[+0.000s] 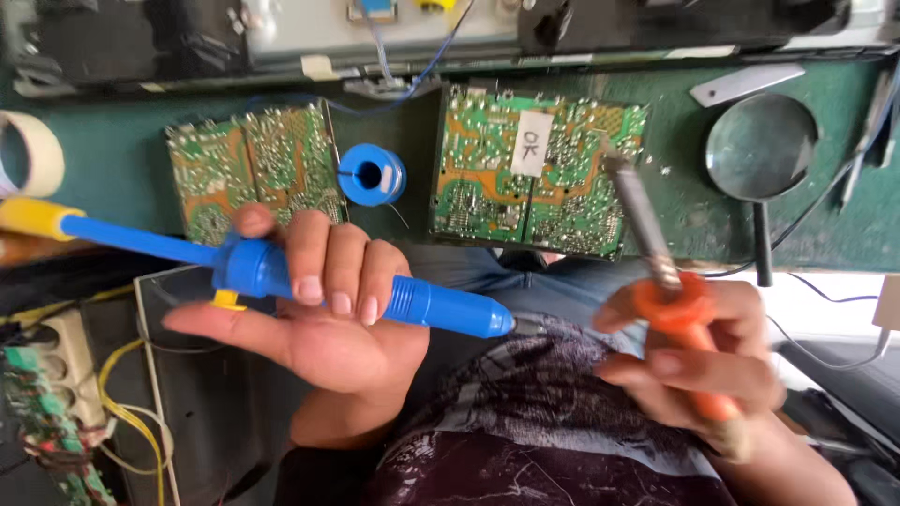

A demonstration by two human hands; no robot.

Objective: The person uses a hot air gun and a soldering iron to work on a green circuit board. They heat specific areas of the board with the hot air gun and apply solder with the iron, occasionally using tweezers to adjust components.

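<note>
Blue plastic fills my left hand (328,300): I have the solder sucker (281,272) cradled across an upturned palm, fingers curled over its barrel. Its long axis runs nearly level across the view, yellow plunger end out to the left, nozzle pointing right toward my other hand. My right hand (694,361) is clenched around the orange handle of the soldering iron (656,253), whose metal shaft slants up and slightly left, its tip lying over the right part of the larger circuit board (534,173).

That board sits on the green bench (825,234) beyond both hands; the iron already reaches it, while the sucker's nozzle is nearer me, below the board's near edge. My right hand is the nearer one to the board. A smaller circuit board (253,164) and a blue solder spool (371,174) lie to the left, a magnifying glass (761,150) to the right.
</note>
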